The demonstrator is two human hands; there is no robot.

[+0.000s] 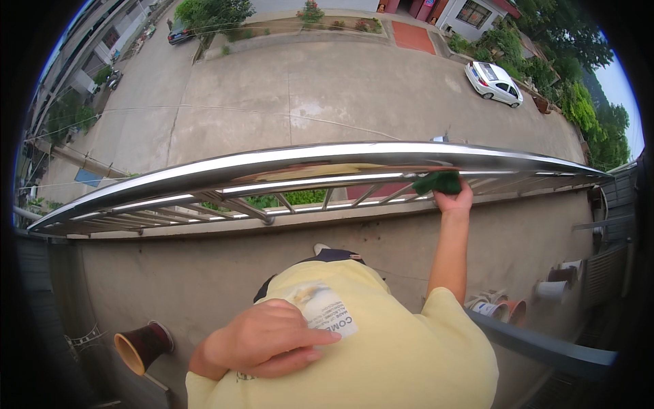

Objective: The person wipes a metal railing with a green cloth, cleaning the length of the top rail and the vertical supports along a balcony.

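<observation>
My right hand (455, 198) is stretched out to the railing, closed on a dark green cloth (438, 182). The cloth lies against the shiny metal railing (300, 155), just under its thick top rail. Part of my fingers is hidden behind the cloth. In front of my chest, my left hand (272, 339) hangs in the air over my yellow shirt (409, 347). Its index finger points to the right, with a gap to the finger below, and nothing shows in it.
Beyond the railing, far below, lies a concrete yard (252, 88) with a white car (494, 83). On my side, a brown pot (142, 347) lies at the left. White buckets (492, 310) and a grey bar (538, 341) are at the right.
</observation>
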